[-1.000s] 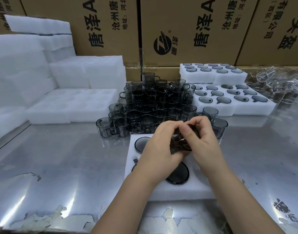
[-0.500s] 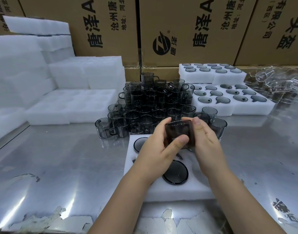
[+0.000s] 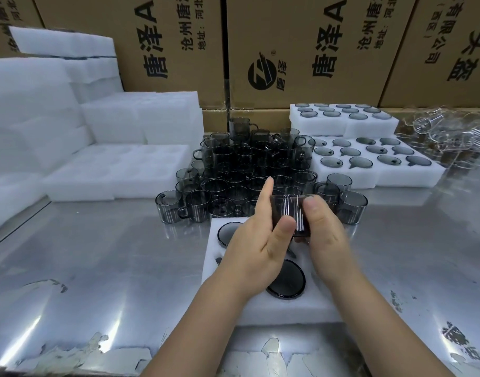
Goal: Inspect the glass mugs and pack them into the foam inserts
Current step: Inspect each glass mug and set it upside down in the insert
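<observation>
Smoky grey glass mug (image 3: pixel 290 213), streaked with white glare and blurred, pinched between left hand (image 3: pixel 257 251) and right hand (image 3: pixel 323 240) just above the near insert (image 3: pixel 274 312); exact tilt hard to tell. White foam slab, flat on the table, with two sunk mugs showing as dark round rims flush with the foam: one near (image 3: pixel 286 280), one at the far left (image 3: pixel 226 232). Behind it, loose mugs (image 3: pixel 241 183), upright, handled, packed tight and stacked higher toward the back. At the far right, two filled inserts (image 3: pixel 396 178), every pocket holding grey glass. On the left, empty inserts (image 3: pixel 111 170), piled and white.
</observation>
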